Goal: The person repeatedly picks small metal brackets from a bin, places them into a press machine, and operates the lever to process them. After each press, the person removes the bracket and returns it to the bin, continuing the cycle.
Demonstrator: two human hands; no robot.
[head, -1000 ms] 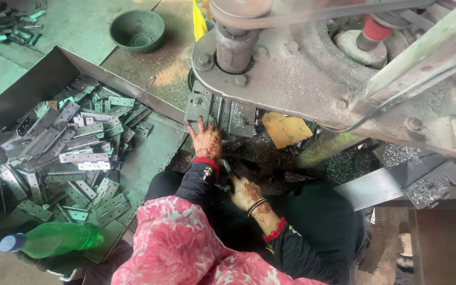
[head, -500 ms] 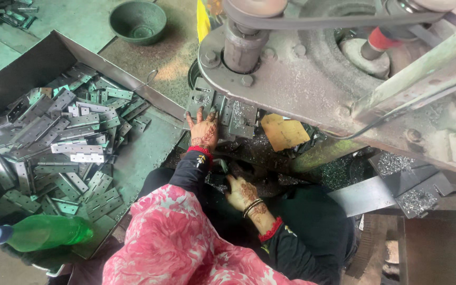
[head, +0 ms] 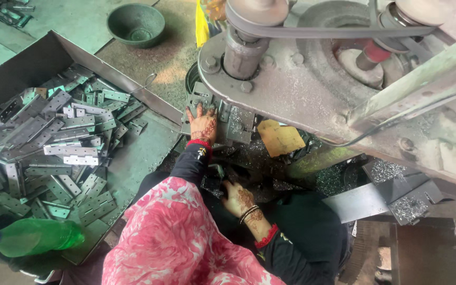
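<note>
Head view showed the left hand spread flat, fingers wide, on the grey metal plates stacked at the edge of the belt-driven machine, while the right hand reached low into the dark gap beneath it; whether it gripped a piece I could not tell. With both hands so near the machine, a slip could likely pinch fingers, and loose sleeves might catch; the tray of hinges lay well apart at left.

Floor: we note green concrete | far edge: green bowl | left side: open metal tray of hinges | near-left corner: green bottle lying flat.
</note>
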